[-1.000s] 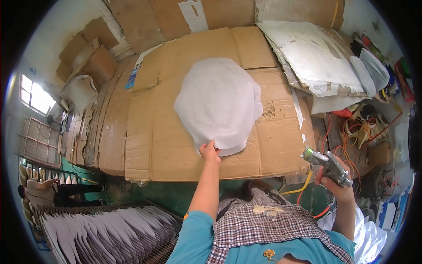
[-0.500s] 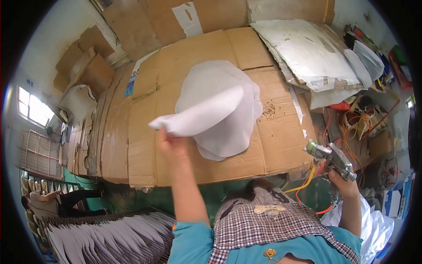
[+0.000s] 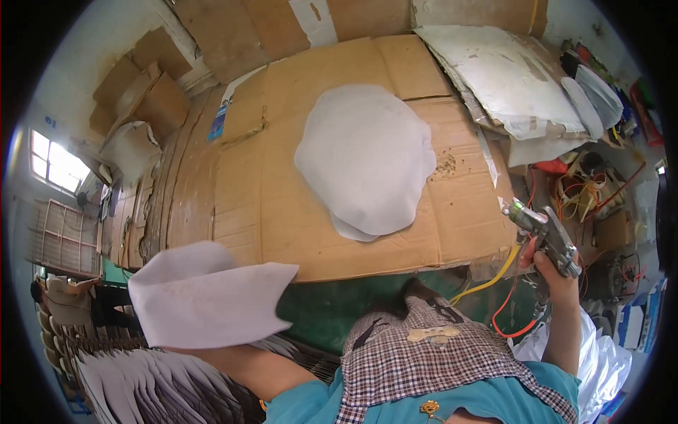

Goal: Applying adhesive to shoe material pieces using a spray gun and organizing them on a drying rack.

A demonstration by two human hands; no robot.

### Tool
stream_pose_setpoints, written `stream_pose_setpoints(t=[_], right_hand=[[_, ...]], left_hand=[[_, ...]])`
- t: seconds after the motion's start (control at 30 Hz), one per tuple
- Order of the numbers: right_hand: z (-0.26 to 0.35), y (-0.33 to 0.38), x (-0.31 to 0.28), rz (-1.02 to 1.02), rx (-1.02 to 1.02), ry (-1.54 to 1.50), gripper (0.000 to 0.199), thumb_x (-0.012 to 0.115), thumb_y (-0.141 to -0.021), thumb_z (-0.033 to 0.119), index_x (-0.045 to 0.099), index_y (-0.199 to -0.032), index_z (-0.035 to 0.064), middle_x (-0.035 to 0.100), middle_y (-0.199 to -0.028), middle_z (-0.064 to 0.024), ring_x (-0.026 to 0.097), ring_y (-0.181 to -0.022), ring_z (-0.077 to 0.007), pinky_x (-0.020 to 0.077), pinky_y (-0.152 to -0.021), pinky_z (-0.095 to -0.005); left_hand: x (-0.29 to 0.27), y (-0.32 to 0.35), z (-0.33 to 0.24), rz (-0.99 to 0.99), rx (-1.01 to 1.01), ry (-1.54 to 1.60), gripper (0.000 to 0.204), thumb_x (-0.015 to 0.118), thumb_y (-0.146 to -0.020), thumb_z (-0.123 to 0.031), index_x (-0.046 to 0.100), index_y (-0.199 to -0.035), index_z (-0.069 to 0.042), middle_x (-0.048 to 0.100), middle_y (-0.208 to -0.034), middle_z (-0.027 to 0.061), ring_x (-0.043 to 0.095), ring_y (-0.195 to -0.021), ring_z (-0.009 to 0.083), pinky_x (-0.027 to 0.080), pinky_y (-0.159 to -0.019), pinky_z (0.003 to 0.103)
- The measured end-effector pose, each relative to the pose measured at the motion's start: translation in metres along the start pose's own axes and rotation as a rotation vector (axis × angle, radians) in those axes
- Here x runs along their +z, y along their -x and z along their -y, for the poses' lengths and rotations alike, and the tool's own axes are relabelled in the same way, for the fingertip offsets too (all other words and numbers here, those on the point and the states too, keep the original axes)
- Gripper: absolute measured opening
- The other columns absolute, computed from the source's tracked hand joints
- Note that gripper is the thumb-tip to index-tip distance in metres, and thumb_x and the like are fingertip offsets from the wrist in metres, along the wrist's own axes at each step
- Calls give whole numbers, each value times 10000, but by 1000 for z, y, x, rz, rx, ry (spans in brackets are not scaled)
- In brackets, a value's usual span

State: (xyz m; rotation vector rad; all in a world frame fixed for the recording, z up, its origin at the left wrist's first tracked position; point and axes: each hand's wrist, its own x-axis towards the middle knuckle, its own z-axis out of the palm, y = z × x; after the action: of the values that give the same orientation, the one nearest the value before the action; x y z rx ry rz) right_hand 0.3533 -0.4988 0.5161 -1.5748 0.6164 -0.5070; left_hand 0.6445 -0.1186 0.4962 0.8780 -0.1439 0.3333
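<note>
A pale grey, flexible sheet (image 3: 212,300), bent and curling, hangs in the air at the lower left, over my left forearm (image 3: 251,367). My left hand carries it, though the sheet hides the fingers. A stack of similar rounded sheets (image 3: 367,155) lies on the cardboard-covered table (image 3: 311,254), edges slightly out of line. On the right, my right hand (image 3: 554,272) is closed round a metal spray gun (image 3: 544,233), which points up and left beyond the table's front right corner. A yellow hose (image 3: 487,283) and a red hose (image 3: 498,328) run near the gun.
Many grey sheets hang close together on a rack (image 3: 155,385) at the lower left. White-topped flat boards (image 3: 501,78) are piled at the back right. Tangled hoses (image 3: 583,187) lie beyond the gun. Another person (image 3: 74,304) is at the far left.
My left hand has taken the top sheet off the stack and swung it left and toward me, past the table edge. The spray gun stays in my right hand, barely shifted.
</note>
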Motion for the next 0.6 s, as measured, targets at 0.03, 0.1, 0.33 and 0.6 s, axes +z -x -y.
stream_pose_setpoints(t=[0.03,0.1,0.33,0.6], right_hand=[[1,5,-3,-12,-35,21,500,604,-763,98,414,-1210,-16,555,-794,-56,557,-676,-137,458,-628,-257],[-5,13,-14,8,-80,93,538,618,-745,109,413,-1231,2,560,-781,-57,563,-642,-139,461,-600,-255],[-7,43,-13,270,-3,-20,541,628,-736,70,409,-1224,-13,573,-791,-71,555,-675,-125,456,-616,-261],[-9,44,-3,18,-8,-34,565,648,-727,101,398,-1221,-11,559,-764,-64,557,-661,-130,461,-614,-254]], left_hand=[[-3,1,-1,-3,16,-22,416,334,-881,-255,483,-1169,5,548,-1124,160,566,-972,302,471,-843,395],[-9,4,-4,-10,46,-67,416,339,-880,-258,484,-1168,5,549,-1122,160,567,-970,301,473,-840,394],[-21,8,-11,-28,158,-211,419,354,-876,-267,487,-1164,7,552,-1114,161,571,-963,297,478,-828,390],[-40,13,-15,-42,280,-384,423,372,-872,-277,491,-1160,10,556,-1106,162,575,-955,292,485,-814,385]])
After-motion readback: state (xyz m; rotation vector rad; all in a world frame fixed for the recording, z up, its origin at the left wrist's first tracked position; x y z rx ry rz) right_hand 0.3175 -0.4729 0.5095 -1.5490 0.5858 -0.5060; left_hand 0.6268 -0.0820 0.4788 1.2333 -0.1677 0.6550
